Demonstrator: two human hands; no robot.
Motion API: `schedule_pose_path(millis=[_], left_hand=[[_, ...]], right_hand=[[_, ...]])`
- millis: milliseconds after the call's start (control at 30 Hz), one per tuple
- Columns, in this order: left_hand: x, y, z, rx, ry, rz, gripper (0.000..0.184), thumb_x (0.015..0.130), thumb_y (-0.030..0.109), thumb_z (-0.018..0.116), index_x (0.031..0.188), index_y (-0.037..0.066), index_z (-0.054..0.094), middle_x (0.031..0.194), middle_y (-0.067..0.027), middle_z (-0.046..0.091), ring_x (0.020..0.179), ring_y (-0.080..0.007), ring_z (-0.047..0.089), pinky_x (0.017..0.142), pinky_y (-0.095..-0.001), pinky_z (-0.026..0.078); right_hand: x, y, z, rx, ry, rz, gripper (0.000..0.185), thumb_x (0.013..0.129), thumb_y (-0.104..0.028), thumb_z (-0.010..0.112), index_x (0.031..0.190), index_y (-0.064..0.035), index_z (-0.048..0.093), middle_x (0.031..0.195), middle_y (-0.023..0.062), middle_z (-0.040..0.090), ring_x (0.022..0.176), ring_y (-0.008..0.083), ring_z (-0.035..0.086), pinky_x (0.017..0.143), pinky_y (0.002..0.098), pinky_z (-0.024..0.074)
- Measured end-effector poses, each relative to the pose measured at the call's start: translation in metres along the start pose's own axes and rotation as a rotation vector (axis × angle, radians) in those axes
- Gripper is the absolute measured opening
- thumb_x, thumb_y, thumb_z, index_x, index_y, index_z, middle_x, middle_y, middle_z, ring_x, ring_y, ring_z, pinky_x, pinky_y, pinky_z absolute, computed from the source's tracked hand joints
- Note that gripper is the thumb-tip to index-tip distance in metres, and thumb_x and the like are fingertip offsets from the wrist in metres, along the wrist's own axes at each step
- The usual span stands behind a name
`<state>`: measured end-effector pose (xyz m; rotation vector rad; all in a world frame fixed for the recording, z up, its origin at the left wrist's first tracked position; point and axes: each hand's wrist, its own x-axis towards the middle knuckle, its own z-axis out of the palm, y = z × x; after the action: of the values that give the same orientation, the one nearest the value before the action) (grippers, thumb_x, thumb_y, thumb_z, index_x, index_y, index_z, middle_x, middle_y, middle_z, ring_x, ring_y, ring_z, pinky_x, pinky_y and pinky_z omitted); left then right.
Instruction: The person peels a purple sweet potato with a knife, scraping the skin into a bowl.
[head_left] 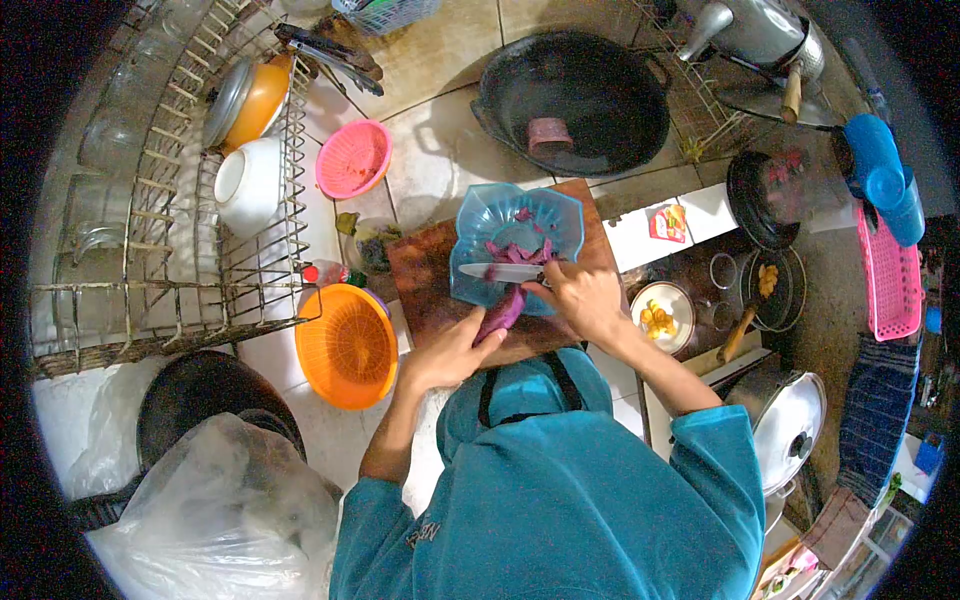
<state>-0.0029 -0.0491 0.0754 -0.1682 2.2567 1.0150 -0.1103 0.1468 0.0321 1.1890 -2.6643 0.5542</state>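
Observation:
My left hand point(455, 352) is closed round the lower end of a long purple sweet potato point(501, 312). My right hand point(585, 300) grips a knife point(500, 272), its blade pointing left across the upper end of the sweet potato. Just beyond lies a translucent blue bowl point(478, 212) with a scalloped rim, holding several purple pieces point(518, 252). Blade and sweet potato tip are over the bowl's near side; whether the edge is cutting in is hard to tell. Under the bowl is a brown wooden board point(425, 262).
An orange basket point(347, 348) and a pink basket point(353, 160) stand left, beside a wire dish rack point(140, 285). A black wok point(600, 90) sits at the back. On the right are a plate of yellow pieces point(683, 305), a frying pan point(790, 300) and a lidded pot point(790, 420).

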Motion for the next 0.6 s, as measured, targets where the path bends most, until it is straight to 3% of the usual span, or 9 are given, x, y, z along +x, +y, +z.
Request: schedule_pose_path(millis=[133,233,267,400,500,533,600], left_hand=[[0.005,-0.009,0.020,0.018,0.135,0.078,0.058,0.093,0.047,0.044,0.120,-0.005,0.043,0.101,-0.0349,0.058,0.096,-0.0494,0.056,0.082,-0.0525,0.042],[0.000,-0.008,0.014,-0.007,0.176,-0.024,0.058,0.094,0.047,0.044,0.120,-0.005,0.043,0.100,-0.0351,0.058,0.095,-0.0495,0.056,0.082,-0.0529,0.042],[0.000,-0.016,0.016,0.028,0.216,0.013,0.058,0.093,0.046,0.047,0.120,-0.006,0.045,0.089,-0.0262,0.062,0.075,-0.0351,0.064,0.072,-0.0431,0.048],[-0.003,-0.010,0.008,0.031,0.137,-0.025,0.053,0.093,0.045,0.047,0.115,-0.003,0.046,0.089,-0.0260,0.061,0.081,-0.0393,0.063,0.075,-0.0461,0.047],[0.004,-0.016,0.017,0.071,0.148,0.008,0.052,0.093,0.045,0.046,0.115,-0.002,0.047,0.092,-0.0280,0.061,0.087,-0.0445,0.060,0.078,-0.0505,0.045],[0.007,-0.018,0.022,0.111,0.151,0.030,0.053,0.093,0.047,0.045,0.116,-0.001,0.046,0.094,-0.0295,0.061,0.089,-0.0466,0.059,0.079,-0.0528,0.044],[0.011,-0.019,0.027,0.137,0.149,0.050,0.054,0.092,0.047,0.045,0.116,-0.002,0.046,0.097,-0.0310,0.061,0.092,-0.0483,0.058,0.081,-0.0539,0.044]], right_hand=[[0.004,0.001,-0.002,0.026,-0.104,0.008,0.039,0.086,-0.046,0.059,0.076,-0.0077,0.056,0.054,0.0115,0.059,0.049,0.0291,0.061,0.041,0.0402,0.0470],[0.002,0.009,-0.012,0.045,-0.194,0.008,0.042,0.086,-0.047,0.057,0.086,-0.0056,0.061,0.061,0.0133,0.062,0.055,0.0304,0.064,0.045,0.0429,0.0493],[0.002,0.008,-0.016,0.073,-0.200,0.034,0.043,0.086,-0.048,0.057,0.087,-0.0054,0.062,0.063,0.0140,0.063,0.056,0.0323,0.064,0.047,0.0442,0.0493],[0.001,0.011,-0.013,0.315,-0.289,0.162,0.045,0.084,-0.047,0.061,0.096,-0.0038,0.062,0.070,0.0174,0.064,0.062,0.0392,0.063,0.055,0.0478,0.0493],[0.007,0.005,-0.008,0.566,-0.095,0.198,0.045,0.079,-0.043,0.069,0.096,-0.0018,0.062,0.075,0.0193,0.065,0.068,0.0408,0.063,0.062,0.0480,0.0493],[0.014,0.001,-0.008,0.576,-0.198,0.340,0.042,0.076,-0.038,0.074,0.093,-0.0010,0.064,0.076,0.0210,0.065,0.073,0.0398,0.063,0.065,0.0464,0.0500],[0.022,-0.005,-0.001,0.587,-0.142,0.348,0.041,0.075,-0.038,0.074,0.090,-0.0005,0.064,0.077,0.0215,0.065,0.072,0.0397,0.063,0.065,0.0467,0.0501]])
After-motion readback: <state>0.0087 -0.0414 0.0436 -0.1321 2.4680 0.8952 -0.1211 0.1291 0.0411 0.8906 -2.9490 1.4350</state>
